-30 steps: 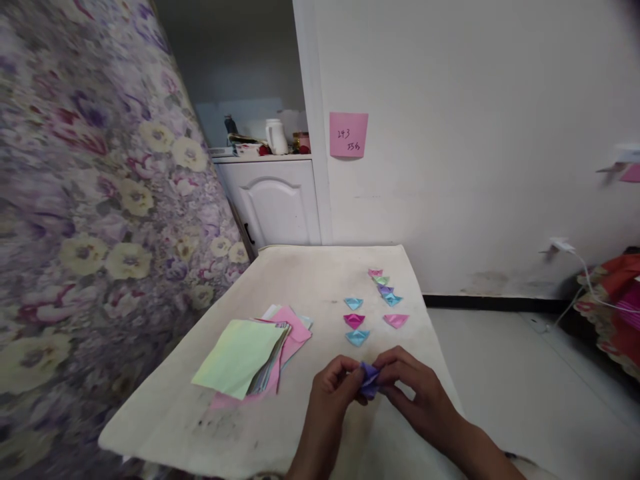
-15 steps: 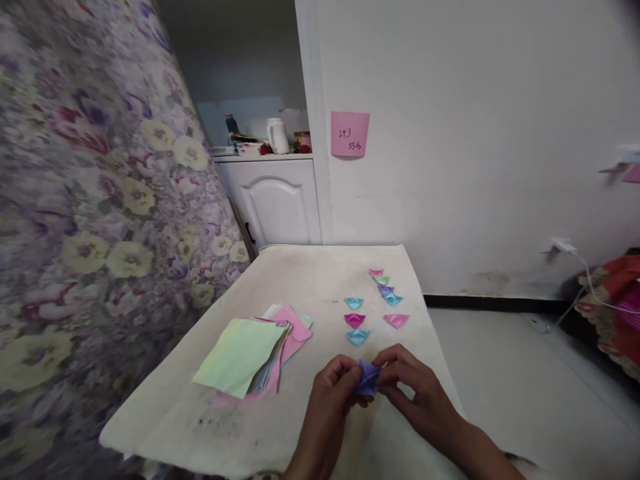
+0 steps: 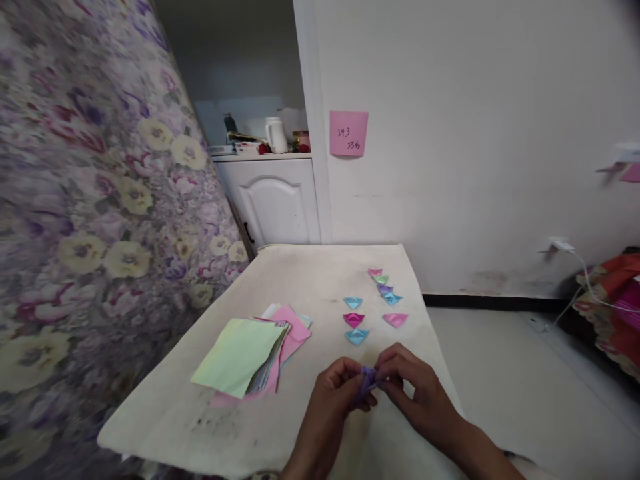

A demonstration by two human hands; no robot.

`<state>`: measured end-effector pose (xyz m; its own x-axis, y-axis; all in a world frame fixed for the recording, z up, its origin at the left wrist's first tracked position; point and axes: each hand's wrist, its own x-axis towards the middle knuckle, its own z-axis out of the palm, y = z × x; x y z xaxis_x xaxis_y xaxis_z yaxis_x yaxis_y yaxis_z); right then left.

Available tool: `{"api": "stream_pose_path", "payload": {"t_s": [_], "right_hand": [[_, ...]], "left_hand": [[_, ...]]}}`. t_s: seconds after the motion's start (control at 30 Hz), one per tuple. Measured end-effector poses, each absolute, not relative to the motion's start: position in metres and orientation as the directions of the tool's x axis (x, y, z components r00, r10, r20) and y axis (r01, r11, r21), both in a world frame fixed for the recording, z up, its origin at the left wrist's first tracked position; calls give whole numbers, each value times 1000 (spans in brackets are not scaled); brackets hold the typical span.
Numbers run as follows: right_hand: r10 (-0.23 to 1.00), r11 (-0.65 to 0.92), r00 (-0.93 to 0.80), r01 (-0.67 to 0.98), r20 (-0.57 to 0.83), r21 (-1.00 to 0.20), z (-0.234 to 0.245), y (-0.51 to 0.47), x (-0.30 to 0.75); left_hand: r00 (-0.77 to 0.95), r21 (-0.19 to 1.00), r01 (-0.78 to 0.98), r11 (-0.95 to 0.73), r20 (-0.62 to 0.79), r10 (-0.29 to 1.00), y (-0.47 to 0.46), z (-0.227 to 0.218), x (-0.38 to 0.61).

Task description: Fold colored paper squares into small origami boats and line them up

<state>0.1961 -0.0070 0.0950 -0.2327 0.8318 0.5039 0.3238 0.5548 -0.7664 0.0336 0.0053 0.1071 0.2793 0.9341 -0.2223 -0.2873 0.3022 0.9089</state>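
Between the hands, the purple paper (image 3: 368, 379) went from a broad, open face half a second earlier to a narrower, more bunched shape. The left hand's (image 3: 334, 395) thumb and the right hand's (image 3: 419, 385) fingertips drew closer together around it.

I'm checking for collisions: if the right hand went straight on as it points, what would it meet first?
The purple paper the right hand holds, then probably the left hand, though depth is unclear.

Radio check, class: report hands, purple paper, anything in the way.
Left hand, right hand: both gripping purple paper. Paper folded, partly hidden. Nothing visibly blocking; nearest blue piece lies beyond, untouched.
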Motion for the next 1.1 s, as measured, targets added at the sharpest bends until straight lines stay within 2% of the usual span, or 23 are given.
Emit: {"api": "stream_pose_path", "payload": {"t_s": [0.77,0.97,1.1], "right_hand": [[823,568,-228,332,521,-753,95,-6,198],[834,551,-218,334,507,-764,96,-6,197],[836,548,-209,339,507,-765,96,-5,197]], "left_hand": [[303,971,-162,175,-119,945,9,106,25],[167,980,-184,83,-52,985,9,101,26],[204,991,-117,68,-43,978,5,107,27]]}}
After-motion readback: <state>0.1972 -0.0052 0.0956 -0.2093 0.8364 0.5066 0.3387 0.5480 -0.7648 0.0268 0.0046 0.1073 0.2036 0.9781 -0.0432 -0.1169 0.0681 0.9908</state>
